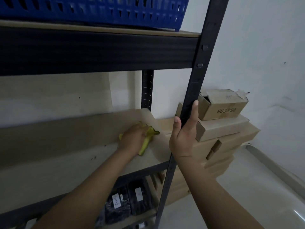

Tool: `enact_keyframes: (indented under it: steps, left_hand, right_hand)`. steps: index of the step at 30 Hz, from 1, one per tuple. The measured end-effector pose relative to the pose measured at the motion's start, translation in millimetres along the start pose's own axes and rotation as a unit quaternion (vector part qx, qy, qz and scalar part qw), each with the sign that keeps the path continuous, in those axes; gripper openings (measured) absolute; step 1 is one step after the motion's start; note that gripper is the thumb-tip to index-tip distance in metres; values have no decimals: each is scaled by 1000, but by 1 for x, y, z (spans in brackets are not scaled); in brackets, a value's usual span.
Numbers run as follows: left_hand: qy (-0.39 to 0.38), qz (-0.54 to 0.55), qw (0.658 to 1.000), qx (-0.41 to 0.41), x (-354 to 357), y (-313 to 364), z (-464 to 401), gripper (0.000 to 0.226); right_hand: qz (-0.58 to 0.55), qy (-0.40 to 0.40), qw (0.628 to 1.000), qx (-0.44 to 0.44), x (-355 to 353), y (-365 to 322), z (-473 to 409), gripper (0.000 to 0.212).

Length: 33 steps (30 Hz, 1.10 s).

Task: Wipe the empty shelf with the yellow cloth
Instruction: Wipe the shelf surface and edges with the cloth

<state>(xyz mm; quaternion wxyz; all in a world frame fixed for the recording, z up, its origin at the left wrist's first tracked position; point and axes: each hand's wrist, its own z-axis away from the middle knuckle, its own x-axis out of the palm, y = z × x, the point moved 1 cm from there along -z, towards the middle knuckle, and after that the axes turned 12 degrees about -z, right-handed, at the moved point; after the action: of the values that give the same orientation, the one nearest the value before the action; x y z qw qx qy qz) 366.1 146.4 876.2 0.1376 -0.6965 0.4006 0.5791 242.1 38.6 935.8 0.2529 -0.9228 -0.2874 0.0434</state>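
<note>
Wiping is under way, in my judgement: the left hand [132, 139] presses the yellow cloth [147, 140] flat on the empty shelf [66, 176], toward its back right corner near the front post [189, 100]. Dark specks left of the cloth suggest more remains. The right hand [183, 138] grips that post. Above, a blue basket [99, 12], contents hidden. Right of the post, stacked cardboard boxes [221, 129], the top one torn open.
</note>
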Motion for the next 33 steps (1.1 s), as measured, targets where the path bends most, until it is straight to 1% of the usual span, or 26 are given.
enact_keyframes:
  steps: [3, 5, 7, 9, 13, 17, 19, 22, 25, 27, 28, 30, 33]
  left_hand:
    - [12, 15, 997, 76, 11, 35, 8, 36]
    - [-13, -13, 995, 96, 14, 46, -10, 37]
    - [-30, -69, 993, 88, 16, 45, -38, 35]
    - [-39, -91, 992, 72, 17, 39, -65, 37]
    - [-27, -107, 993, 47, 16, 13, -100, 42]
    - [-32, -78, 996, 24, 9, -17, -105, 45]
    - [-23, -61, 998, -12, 2, -37, -103, 46]
    - [-26, -80, 995, -57, -4, -56, -92, 45]
    - [-34, -95, 992, -82, -4, -48, -75, 45]
    - [-54, -79, 990, -104, -4, -35, -57, 46]
    - [-65, -63, 991, -103, -3, -28, -46, 46]
    - [-70, -36, 994, -74, -2, -10, -17, 45]
    - [-32, -21, 999, 0, -3, 15, 23, 43]
  right_hand:
    - [1, 0, 1000, -1, 0, 2, 0, 58]
    - [4, 0, 1000, -3, 0, 3, 2, 59]
    - [9, 1, 1000, 1, -1, 4, 3, 59]
    - [8, -4, 1000, 13, 0, 6, 1, 59]
    - [3, -8, 1000, 5, 3, 9, -4, 59]
    - [5, -11, 1000, 7, 4, 13, -4, 60]
    - [8, -8, 1000, 10, 4, 12, -4, 60]
    - [5, -10, 1000, 17, 5, 8, -4, 59]
    - [16, -4, 1000, 7, 4, 6, -3, 60]
    - [19, -6, 1000, 4, 4, 5, -4, 60]
    - [20, -8, 1000, 5, 4, 4, -4, 60]
    - [21, -10, 1000, 4, 3, 1, -4, 60]
    - [22, -15, 1000, 10, 2, -5, -4, 61]
